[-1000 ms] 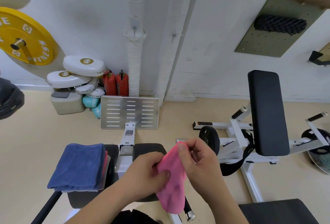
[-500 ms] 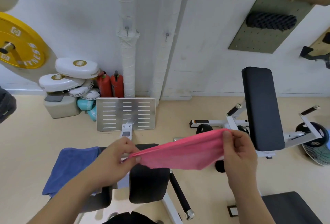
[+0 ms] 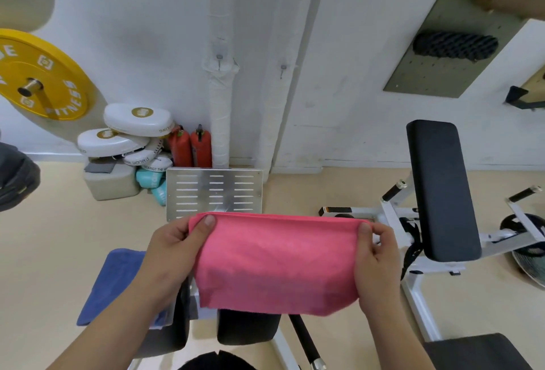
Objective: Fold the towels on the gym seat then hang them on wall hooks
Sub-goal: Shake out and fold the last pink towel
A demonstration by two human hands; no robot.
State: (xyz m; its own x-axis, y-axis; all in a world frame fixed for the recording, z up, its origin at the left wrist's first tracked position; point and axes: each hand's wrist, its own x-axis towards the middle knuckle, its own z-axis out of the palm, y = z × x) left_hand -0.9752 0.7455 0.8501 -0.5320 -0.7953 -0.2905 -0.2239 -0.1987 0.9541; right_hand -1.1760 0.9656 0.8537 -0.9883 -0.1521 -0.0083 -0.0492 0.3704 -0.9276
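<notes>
A pink towel (image 3: 277,263) hangs spread out and doubled over in front of me. My left hand (image 3: 174,251) pinches its top left corner and my right hand (image 3: 376,254) pinches its top right corner. Below it the black gym seat pads (image 3: 247,330) show partly. A folded blue towel (image 3: 112,284) lies on the left pad, half hidden by my left forearm. Two small wall hooks, one (image 3: 218,58) on the wrapped pipe and another (image 3: 283,69) to its right, stick out of the white wall ahead.
A slotted metal footplate (image 3: 213,192) stands on the floor beyond the seat. White pads (image 3: 126,130), two red extinguishers (image 3: 191,145) and a yellow weight plate (image 3: 38,74) are at the left. A black bench (image 3: 439,187) on a white frame stands right. A pegboard (image 3: 454,54) hangs upper right.
My hands have moved apart and the bunched pink towel has been opened out; it now hangs flat between them, held by its top corners.
</notes>
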